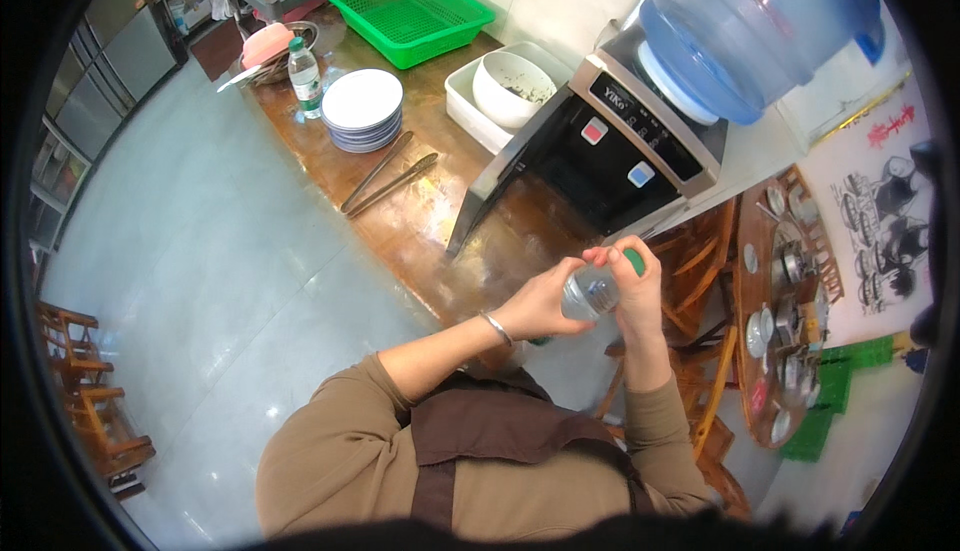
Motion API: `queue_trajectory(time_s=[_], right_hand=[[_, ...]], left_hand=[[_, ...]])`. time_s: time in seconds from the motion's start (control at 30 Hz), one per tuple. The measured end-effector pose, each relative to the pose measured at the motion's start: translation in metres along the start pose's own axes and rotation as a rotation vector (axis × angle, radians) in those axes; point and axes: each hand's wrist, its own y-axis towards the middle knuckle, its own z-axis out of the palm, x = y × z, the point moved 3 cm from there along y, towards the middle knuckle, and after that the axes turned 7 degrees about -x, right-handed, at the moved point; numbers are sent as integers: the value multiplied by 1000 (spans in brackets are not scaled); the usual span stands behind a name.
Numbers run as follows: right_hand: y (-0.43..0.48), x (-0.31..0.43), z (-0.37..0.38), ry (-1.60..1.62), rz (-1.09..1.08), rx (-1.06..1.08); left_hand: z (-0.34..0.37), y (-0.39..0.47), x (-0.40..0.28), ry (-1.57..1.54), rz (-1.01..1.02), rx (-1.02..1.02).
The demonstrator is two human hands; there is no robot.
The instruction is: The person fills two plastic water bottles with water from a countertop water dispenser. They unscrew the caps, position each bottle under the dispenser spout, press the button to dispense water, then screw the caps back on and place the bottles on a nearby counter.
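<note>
My left hand [551,299] is wrapped around the body of a clear plastic bottle [592,294], which is tilted in front of my chest. At its upper end my right hand [637,284] curls its fingers around a green cap [634,260]; whether the cap is on the bottle's neck I cannot tell. Beyond my hands stands a water dispenser [615,146] with a large blue water jug [757,25] on top. Metal tongs [390,182] lie on the brown table [405,251], beside a stack of white plates [362,112] and an upright bottle with a green cap [305,82].
A green plastic basket [411,18] and a white tub [465,104] holding a white bowl [510,89] stand towards the wall. At the far left end is a basket with a pink item [268,44]. A round dining table [750,281] with dishes and wooden chairs is at the right.
</note>
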Motion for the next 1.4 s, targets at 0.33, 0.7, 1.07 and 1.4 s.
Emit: queue_trajectory(time_s=[0.33,0.7,1.07,1.4], right_hand=[[-45,8,27,395,-114,465],[-54,11,133,158,-51,556],[25,-39,350,499,121,603],[283,-162,489,-445,-560,-108]], left_hand=[[-32,-92,-10,-324,-256,301],[-84,-166,-22,-250,-240,30],[-266,-244,-3,112,-384,-664],[-460,-271,43,-97,-220,-989]])
